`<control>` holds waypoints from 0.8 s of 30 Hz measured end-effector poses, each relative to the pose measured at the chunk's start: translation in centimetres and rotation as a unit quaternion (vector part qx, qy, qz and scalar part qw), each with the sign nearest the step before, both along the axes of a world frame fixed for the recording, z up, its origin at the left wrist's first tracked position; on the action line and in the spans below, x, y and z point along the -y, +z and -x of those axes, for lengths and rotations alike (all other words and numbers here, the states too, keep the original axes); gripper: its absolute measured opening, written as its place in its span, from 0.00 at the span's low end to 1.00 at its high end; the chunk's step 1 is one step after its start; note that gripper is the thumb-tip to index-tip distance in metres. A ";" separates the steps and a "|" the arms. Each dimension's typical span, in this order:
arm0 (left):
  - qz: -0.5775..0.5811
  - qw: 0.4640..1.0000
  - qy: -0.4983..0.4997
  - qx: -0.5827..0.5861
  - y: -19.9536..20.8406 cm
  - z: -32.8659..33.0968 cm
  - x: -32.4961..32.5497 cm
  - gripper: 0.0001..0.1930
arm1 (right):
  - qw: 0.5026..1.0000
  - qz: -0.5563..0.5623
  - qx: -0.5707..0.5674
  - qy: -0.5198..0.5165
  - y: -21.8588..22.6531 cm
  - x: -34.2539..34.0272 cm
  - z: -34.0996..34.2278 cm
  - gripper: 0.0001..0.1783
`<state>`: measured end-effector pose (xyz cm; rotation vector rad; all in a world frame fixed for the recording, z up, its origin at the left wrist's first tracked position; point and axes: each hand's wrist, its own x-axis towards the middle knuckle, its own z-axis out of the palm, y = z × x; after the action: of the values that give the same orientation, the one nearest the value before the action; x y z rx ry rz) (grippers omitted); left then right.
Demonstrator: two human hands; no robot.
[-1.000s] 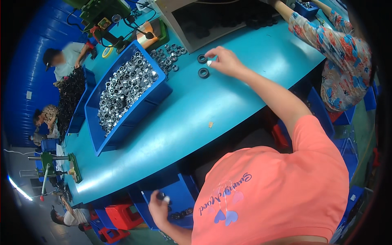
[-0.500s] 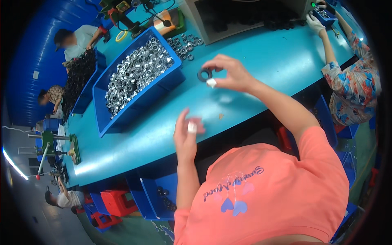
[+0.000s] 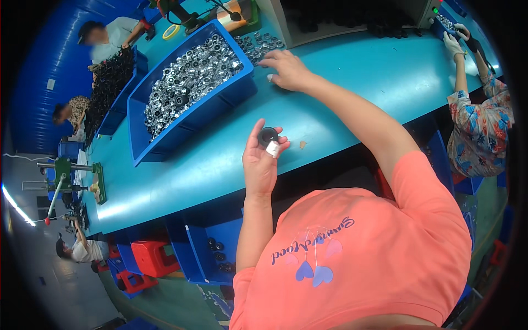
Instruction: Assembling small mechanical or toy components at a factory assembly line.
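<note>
My left hand [image 3: 260, 165] is closed over the near side of the blue-green bench, holding a black ring [image 3: 268, 136] between thumb and fingers. White tape wraps the thumb. My right hand [image 3: 289, 70] reaches farther over the bench, palm down, with its fingers stretched and the taped thumb apart. Its fingertips are beside a loose spread of small silver and black round metal parts [image 3: 258, 48], and nothing shows in its grip. Left of it stands a long blue bin [image 3: 192, 125] heaped with similar parts.
A grey box-shaped machine [image 3: 269, 16] stands at the back. Green presses, one a lever press [image 3: 99, 184], sit at the left. Co-workers are at the left and right, one wearing white gloves [image 3: 452, 45]. Below the bench are a blue bin [image 3: 201, 253] and red stools [image 3: 151, 258].
The black ring has passed from my right hand to my left. My right hand has moved away toward the loose metal parts. The whole view has shifted slightly.
</note>
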<state>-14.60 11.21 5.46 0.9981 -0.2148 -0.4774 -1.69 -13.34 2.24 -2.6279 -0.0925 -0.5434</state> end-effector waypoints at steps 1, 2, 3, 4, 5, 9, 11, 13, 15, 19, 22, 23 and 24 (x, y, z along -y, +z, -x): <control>-0.014 1.000 0.005 0.008 0.1 0.2 -0.1 0.34 | 1.000 0.018 -0.017 -0.007 -0.3 -0.6 -0.4 0.25; -0.027 0.999 0.011 0.015 0.2 0.4 -0.2 0.35 | 0.999 0.037 -0.034 -0.013 -0.4 -1.1 -0.7 0.25; -0.032 0.999 0.014 0.025 0.4 0.5 -0.4 0.35 | 0.997 0.056 -0.051 -0.020 -0.6 -1.5 -0.9 0.25; -0.037 0.999 0.015 0.034 0.5 0.6 -0.5 0.35 | 0.997 0.054 -0.050 -0.022 -0.7 -1.6 -1.1 0.25; -0.042 0.998 0.017 0.042 0.4 0.7 -0.6 0.35 | 0.997 0.053 -0.049 -0.023 -0.8 -1.8 -1.1 0.24; -0.070 0.996 0.031 0.041 0.1 0.9 -1.3 0.31 | 0.998 0.048 -0.033 -0.017 -1.1 -2.0 -1.1 0.20; -0.086 0.994 0.044 0.049 0.2 1.1 -1.3 0.28 | 0.999 0.036 -0.004 -0.001 -1.8 -1.4 -1.5 0.18; -0.120 0.989 0.050 0.064 -0.3 0.6 -1.3 0.26 | 0.999 0.038 0.014 0.004 -2.6 -0.4 -1.7 0.17; -0.079 0.995 0.049 0.028 -0.9 0.1 -1.8 0.26 | 0.998 0.052 0.017 0.008 -2.4 -0.2 -1.4 0.16; 0.105 0.985 0.039 -0.128 -2.0 -0.7 -2.7 0.27 | 0.983 -0.178 0.030 0.037 -0.1 -1.5 2.8 0.16; 0.149 0.965 0.042 -0.212 -2.3 -0.6 -2.6 0.31 | 0.877 -0.448 -0.130 0.114 1.3 -3.2 7.0 0.16; 0.158 0.957 0.043 -0.238 -2.4 -0.7 -2.5 0.32 | 0.835 -0.503 -0.168 0.145 2.3 -3.8 8.9 0.17; 0.157 0.955 0.042 -0.250 -2.5 -0.7 -2.1 0.31 | 0.787 -0.555 -0.204 0.173 2.9 -4.5 10.6 0.17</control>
<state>-13.93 13.36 2.91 0.5481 0.2022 -0.5819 -12.29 -8.81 5.19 -1.4423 -0.0778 0.1313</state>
